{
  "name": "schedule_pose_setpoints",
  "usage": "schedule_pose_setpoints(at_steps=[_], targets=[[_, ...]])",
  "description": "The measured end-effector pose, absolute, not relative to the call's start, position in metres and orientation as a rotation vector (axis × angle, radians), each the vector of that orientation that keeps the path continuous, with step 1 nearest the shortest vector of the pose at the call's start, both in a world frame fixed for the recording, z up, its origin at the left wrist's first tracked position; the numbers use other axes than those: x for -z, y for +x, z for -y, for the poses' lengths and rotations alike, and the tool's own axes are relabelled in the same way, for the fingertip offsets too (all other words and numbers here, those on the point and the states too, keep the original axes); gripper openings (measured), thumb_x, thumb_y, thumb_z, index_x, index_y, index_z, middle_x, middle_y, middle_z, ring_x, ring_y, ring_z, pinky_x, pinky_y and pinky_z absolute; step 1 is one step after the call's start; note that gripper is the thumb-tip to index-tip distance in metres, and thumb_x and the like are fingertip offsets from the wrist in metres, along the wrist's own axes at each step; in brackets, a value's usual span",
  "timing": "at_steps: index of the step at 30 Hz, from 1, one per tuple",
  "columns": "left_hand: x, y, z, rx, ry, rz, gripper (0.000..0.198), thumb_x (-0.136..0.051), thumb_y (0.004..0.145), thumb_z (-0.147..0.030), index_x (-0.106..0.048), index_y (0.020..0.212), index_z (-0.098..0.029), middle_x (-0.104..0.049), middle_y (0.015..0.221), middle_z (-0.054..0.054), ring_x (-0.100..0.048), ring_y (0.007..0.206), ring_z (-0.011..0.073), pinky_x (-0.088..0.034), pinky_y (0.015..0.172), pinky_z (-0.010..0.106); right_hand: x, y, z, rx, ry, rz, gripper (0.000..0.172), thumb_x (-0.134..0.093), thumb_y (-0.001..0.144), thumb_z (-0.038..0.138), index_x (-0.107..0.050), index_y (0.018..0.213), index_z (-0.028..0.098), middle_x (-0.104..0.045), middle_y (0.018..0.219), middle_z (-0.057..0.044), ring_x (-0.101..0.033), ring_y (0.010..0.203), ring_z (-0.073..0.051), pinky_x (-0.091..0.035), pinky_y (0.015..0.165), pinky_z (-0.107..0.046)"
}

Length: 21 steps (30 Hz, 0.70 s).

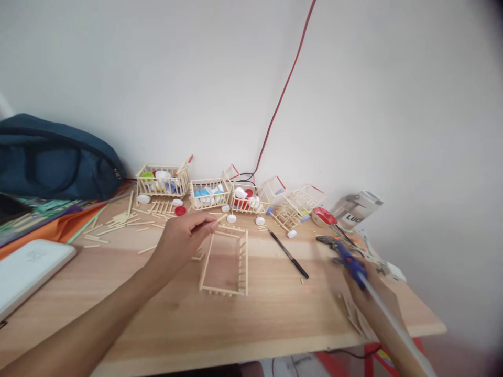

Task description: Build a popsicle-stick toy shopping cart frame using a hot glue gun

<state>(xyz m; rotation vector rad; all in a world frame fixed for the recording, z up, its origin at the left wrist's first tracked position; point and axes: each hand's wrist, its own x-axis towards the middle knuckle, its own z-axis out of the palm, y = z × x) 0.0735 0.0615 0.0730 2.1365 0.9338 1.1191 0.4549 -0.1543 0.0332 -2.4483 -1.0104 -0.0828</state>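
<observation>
Between the thumb and fingers of my left hand is a short wooden stick, pinched near its end. It is held at the far left corner of an open rectangular stick frame that rests on the table; I cannot tell whether they touch. My right hand is wrapped around a blue hot glue gun at the right side. A long whitish glue stick trails from its back. Pliers lie close to the gun's nozzle.
Several small stick carts with bottle-cap wheels line the wall. Loose sticks are scattered at the left. A black pen lies right of the frame. A white power bank, a blue bag and a box stand around.
</observation>
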Motion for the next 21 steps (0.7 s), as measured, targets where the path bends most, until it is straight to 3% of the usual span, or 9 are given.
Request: schedule_pose_setpoints(at_steps=[4,7,10,13,17,21], targets=[[-0.077,0.074,-0.060,-1.126,2.098,-0.935,0.024,-0.055,0.088,-0.038,-0.072,0.086,-0.021,-0.073,0.076,-0.002,-0.062,0.069,0.0145,-0.044,0.064,0.022,-0.060,0.427,0.155,-0.165,-2.110,0.849,0.041,-0.057,0.078,0.061,-0.067,0.088,0.022,-0.057,0.062,-0.003,-0.056,0.062,-0.023,-0.046,0.061,-0.036],[-0.077,0.075,-0.060,-1.109,2.080,-0.945,0.025,-0.055,0.087,-0.039,-0.072,0.086,-0.021,-0.073,0.076,-0.001,-0.063,0.071,0.0154,-0.044,0.063,0.022,-0.074,0.389,0.142,-0.548,-1.571,0.730,0.044,-0.071,0.072,0.062,-0.069,0.091,0.023,-0.056,0.072,-0.001,-0.050,0.063,-0.016,-0.042,0.052,-0.027],[-0.076,0.077,-0.059,-1.097,2.088,-0.932,0.025,-0.055,0.087,-0.039,-0.072,0.085,-0.020,-0.072,0.074,-0.001,-0.062,0.069,0.0153,-0.043,0.062,0.023,-0.077,0.355,0.121,-0.701,-1.369,0.648,0.040,-0.078,0.068,0.059,-0.070,0.087,0.025,-0.064,0.098,-0.006,-0.058,0.081,-0.019,-0.043,0.052,-0.024],[-0.074,0.076,-0.059,-1.075,2.109,-0.914,0.024,-0.055,0.087,-0.037,-0.071,0.084,-0.020,-0.071,0.073,-0.001,-0.060,0.067,0.0148,-0.042,0.060,0.023,-0.070,0.333,0.099,-0.815,-1.222,0.744,0.036,-0.074,0.074,0.058,-0.071,0.085,0.023,-0.064,0.093,-0.005,-0.057,0.078,-0.017,-0.041,0.050,-0.023],[-0.069,0.072,-0.062,-0.991,2.180,-0.941,0.021,-0.055,0.088,-0.033,-0.069,0.080,-0.019,-0.069,0.073,-0.001,-0.058,0.066,0.0136,-0.041,0.062,0.024,-0.055,0.312,0.073,-0.939,-1.095,0.762,0.038,-0.069,0.078,0.060,-0.070,0.081,0.023,-0.064,0.084,-0.003,-0.060,0.081,-0.017,-0.048,0.063,-0.025],[-0.065,0.068,-0.067,-0.919,2.237,-0.904,0.021,-0.054,0.089,-0.031,-0.067,0.078,-0.019,-0.069,0.081,0.001,-0.060,0.074,0.0148,-0.042,0.066,0.024,-0.044,0.288,0.060,-1.024,-1.077,0.767,0.038,-0.065,0.082,0.060,-0.069,0.080,0.022,-0.069,0.097,-0.006,-0.062,0.102,-0.023,-0.052,0.082,-0.031]])
